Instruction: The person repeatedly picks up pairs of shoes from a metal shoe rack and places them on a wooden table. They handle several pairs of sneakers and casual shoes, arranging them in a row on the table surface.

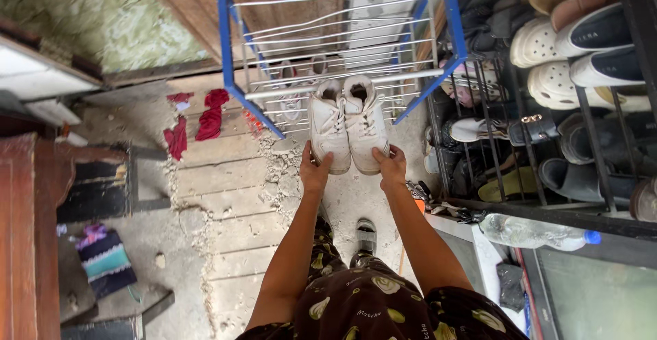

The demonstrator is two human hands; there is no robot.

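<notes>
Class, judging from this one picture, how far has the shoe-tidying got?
Done: another pair already lies on the blue rack's lower wires. In hand: left hand and right hand hold white sneakers at the rack's front rail. Left: the sneakers are not yet set down.

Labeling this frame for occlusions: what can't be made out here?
Head view only:
- Fingertips of left hand and right hand: hidden under the white sneakers.
- Sneaker soles: face away.
- Blue wire rack: legs and top cut off by frame edge.
- Shoes on the dark rack: overlapped by bars, partly cropped right.
- Plastic bottle: contents unclear.
</notes>
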